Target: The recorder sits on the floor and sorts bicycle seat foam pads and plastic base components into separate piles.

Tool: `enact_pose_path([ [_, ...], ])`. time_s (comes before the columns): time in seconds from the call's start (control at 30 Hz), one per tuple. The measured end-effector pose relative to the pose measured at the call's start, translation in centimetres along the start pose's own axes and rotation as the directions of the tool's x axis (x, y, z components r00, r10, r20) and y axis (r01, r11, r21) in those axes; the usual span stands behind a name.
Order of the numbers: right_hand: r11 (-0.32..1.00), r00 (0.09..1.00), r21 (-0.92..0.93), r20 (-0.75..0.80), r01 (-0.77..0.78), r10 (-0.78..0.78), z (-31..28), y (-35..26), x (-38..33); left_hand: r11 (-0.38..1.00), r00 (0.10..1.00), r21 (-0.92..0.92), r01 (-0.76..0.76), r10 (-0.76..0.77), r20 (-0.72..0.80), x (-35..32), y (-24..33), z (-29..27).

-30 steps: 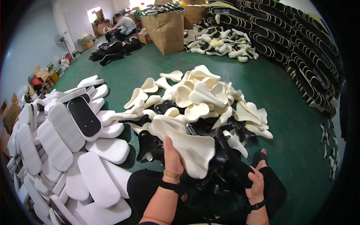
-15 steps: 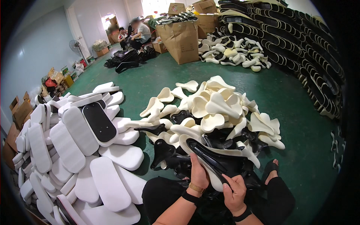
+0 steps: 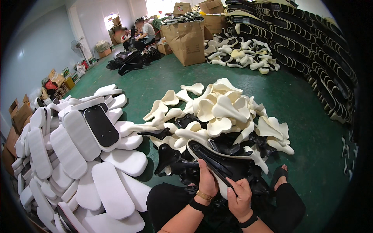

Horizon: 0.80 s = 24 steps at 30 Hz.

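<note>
Saddle (image 3: 220,165) points narrow end up-left, long axis slanting diagonally.

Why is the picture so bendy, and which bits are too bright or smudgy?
Head view: a fisheye lens bends it, with black corners; head view: the top window glares white; head view: the seated people's heads are smudged, but the left hand, right hand and black-and-cream piece they hold look clear.

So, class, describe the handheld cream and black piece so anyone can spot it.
On the green floor, find the heap of cream and black saddle shapes. At its near edge is a piece with a black face and cream rim. Only it is held, in the left hand and right hand.
</note>
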State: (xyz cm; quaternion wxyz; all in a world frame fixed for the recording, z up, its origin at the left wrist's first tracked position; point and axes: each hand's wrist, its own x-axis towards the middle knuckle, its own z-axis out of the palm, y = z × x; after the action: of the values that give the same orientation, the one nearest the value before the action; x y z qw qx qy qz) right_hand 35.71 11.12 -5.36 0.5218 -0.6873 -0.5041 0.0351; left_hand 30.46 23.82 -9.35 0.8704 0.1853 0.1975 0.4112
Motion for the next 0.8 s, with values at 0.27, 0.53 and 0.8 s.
enact_pose_path([
  [0.27, 0.995, 0.999, -0.096, -0.018, 0.028, -0.030, -0.1, 0.6, 0.1, 0.998, 0.998, -0.040, 0.038, -0.040, -0.039, -0.2, -0.4, 0.9],
  [0.53, 0.981, 0.987, -0.110, 0.026, 0.161, -0.159, 0.5, 0.8, 0.4, 0.998, 0.999, 0.061, -0.007, 0.004, 0.053, 0.5, -0.3, -1.2],
  [0.8, 0.984, 0.989, -0.106, 0.058, 0.145, -0.139, 0.2, 1.5, -0.5, 0.975, 0.999, 0.222, -0.026, 0.035, -0.037, 0.1, -0.3, -0.3],
])
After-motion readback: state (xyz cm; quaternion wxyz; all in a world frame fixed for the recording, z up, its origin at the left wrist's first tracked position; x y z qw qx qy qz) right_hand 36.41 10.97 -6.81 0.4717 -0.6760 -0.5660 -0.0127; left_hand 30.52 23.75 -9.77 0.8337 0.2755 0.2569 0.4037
